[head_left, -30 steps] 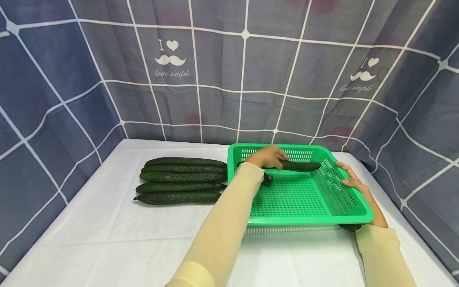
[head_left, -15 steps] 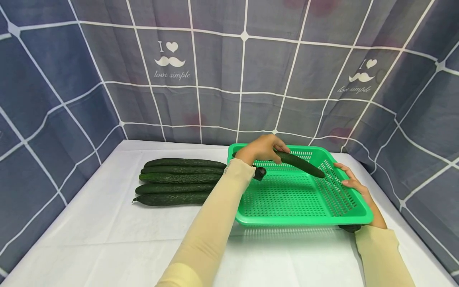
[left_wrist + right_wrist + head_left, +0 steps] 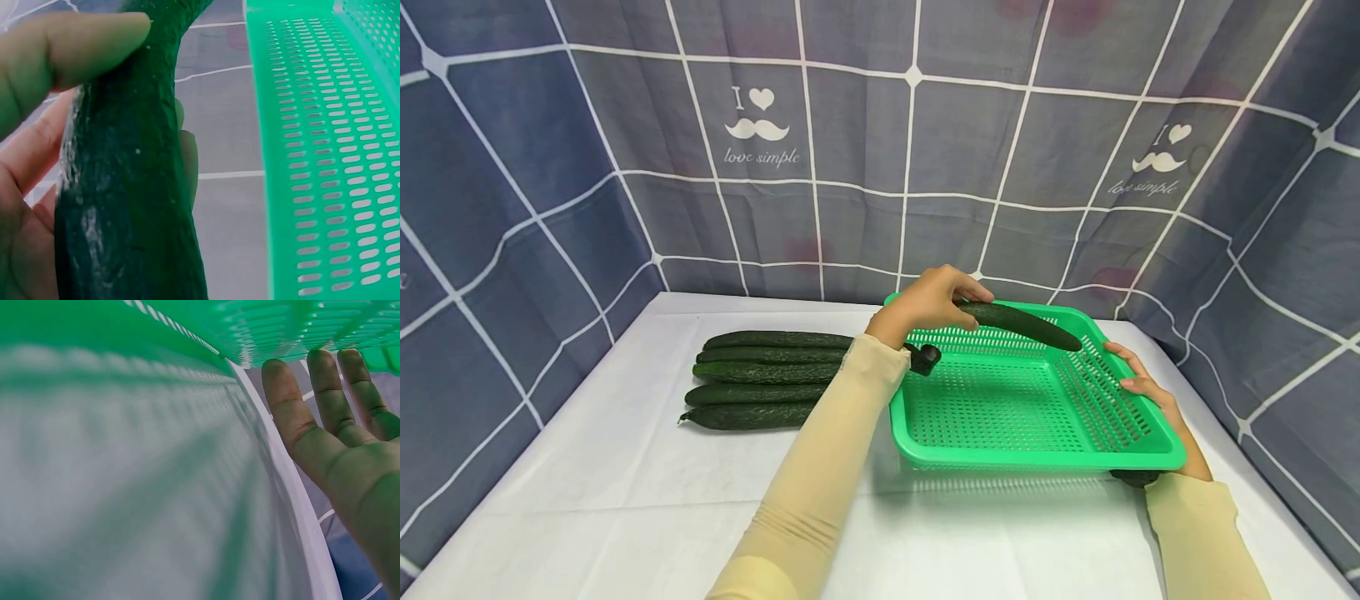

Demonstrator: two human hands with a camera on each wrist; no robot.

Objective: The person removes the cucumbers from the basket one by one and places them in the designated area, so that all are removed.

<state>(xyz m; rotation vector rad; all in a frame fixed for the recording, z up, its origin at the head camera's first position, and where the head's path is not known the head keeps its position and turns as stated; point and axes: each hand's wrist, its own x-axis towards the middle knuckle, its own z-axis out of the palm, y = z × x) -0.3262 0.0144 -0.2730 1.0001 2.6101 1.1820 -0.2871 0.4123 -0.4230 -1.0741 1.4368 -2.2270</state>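
My left hand [image 3: 932, 304] grips a dark green cucumber [image 3: 1026, 325] above the back left part of a green slotted plastic basket [image 3: 1037, 460]. The cucumber's free end points right and slants down. In the left wrist view, thumb and fingers wrap the cucumber [image 3: 125, 187], with the basket's slotted wall [image 3: 331, 187] beside it. My right hand [image 3: 1150, 396] holds the basket's right rim. From the right wrist, several straight-looking fingers of that hand [image 3: 337, 444] reach up to the basket's slotted green plastic; its thumb is out of sight there.
Several cucumbers [image 3: 767, 371] lie side by side on the white tablecloth [image 3: 625, 533], left of the basket; the left forearm hides their right ends. Grey-blue checked curtains [image 3: 857, 217] stand behind and at both sides. Black wrist devices [image 3: 925, 358] show by the hands.
My left hand has lifted the cucumber from inside the basket, moving up and left; the cucumber has tilted. My right hand stays at the basket's right rim.
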